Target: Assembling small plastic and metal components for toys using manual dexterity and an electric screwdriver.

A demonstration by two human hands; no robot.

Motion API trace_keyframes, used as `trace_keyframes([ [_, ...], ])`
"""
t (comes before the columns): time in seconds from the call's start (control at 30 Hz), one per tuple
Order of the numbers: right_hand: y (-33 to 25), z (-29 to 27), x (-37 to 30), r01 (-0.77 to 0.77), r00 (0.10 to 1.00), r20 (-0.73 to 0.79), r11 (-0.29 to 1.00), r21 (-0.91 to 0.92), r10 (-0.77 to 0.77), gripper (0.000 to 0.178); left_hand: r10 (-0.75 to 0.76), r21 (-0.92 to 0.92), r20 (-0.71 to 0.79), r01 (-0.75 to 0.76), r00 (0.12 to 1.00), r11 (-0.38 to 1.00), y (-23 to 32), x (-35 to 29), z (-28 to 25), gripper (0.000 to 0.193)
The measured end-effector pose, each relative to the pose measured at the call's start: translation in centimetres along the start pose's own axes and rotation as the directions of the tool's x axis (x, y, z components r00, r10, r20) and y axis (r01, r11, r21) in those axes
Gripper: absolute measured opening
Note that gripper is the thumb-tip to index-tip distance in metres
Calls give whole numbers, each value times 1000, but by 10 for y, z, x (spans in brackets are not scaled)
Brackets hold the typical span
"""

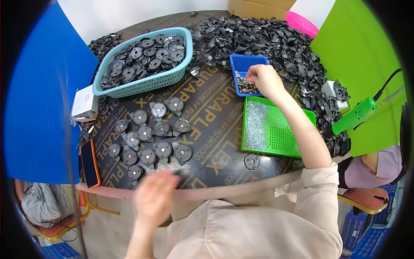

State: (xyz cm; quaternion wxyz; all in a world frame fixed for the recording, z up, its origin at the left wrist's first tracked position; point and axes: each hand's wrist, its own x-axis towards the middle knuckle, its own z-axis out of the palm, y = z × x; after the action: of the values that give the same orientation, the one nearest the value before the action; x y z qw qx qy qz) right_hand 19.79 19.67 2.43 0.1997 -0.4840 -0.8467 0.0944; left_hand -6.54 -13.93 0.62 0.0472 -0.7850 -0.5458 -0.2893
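My right hand (265, 80) reaches into a small blue tray (235, 62), fingers pinched together over a heap of small metal parts (248, 87); whatever lies between the fingertips is hidden. Low at the table's front edge, my left hand (155, 196) is smeared by motion, and a dark bit shows by its fingertips. Just beyond it lie several black round plastic parts (163, 150) with tabs, each with a pale metal centre. One more black round part (252, 161) sits alone, nearer the right.
A teal basket (142, 88) full of black discs stands at the back left. Black plastic pieces (254, 36) are heaped behind. A green perforated tray (280, 136) holds tiny silvery pieces. An orange-edged phone (89, 164) lies left; a green tool (355, 115) hangs right.
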Motion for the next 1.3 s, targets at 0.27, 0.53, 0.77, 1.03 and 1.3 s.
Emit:
trace_keyframes([
  [0.27,-4,-5,3,-64,998,-9,983,170,67,10,351,-150,155,-329,923,932,95,100,111,40],
  [0.53,16,-11,-1,-195,981,88,919,341,175,9,217,-165,382,-165,899,973,87,109,89,27],
  [0.77,-1,-26,-2,-194,981,54,938,286,187,10,-161,-579,471,441,868,686,58,157,51,25],
  [1.03,-85,-30,-82,340,922,-322,850,404,-216,6,-395,-793,609,524,687,-311,14,164,78,32],
  [1.3,-93,-15,-93,405,896,-283,890,211,-342,13,-359,-727,653,421,667,-542,6,159,73,27],
])
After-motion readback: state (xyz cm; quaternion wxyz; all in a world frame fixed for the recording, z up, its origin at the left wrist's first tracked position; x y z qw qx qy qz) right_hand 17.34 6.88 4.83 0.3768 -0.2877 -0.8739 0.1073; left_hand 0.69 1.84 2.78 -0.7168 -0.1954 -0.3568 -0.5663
